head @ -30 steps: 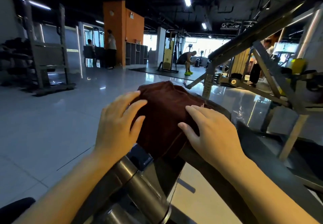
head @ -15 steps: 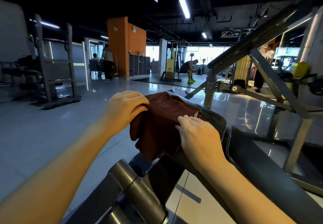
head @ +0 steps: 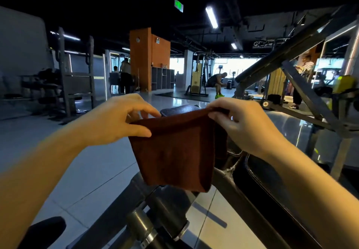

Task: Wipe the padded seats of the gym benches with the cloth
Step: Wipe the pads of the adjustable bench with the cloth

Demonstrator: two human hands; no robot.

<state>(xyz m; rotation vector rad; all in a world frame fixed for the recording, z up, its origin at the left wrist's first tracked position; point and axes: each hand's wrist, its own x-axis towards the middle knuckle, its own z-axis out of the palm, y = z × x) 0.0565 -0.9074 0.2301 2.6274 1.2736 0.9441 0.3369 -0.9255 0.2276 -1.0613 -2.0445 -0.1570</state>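
Dim hall, ceiling nearly black; the ceiling tube lights (head: 211, 17) burn white and the far windows (head: 233, 65) blow out completely; their glare streaks across the glossy floor (head: 93, 163); warm light on both forearms, the nearer parts smeared with blur; wide-angle bending pulls the rack (head: 75, 77) and frame edges outward; black vignette across the top corners.

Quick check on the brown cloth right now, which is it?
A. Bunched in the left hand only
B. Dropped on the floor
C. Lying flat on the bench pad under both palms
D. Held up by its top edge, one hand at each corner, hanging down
D: the left hand and the right hand each pinch a top corner of the cloth, which hangs in front of the bench pad rather than lying on it.
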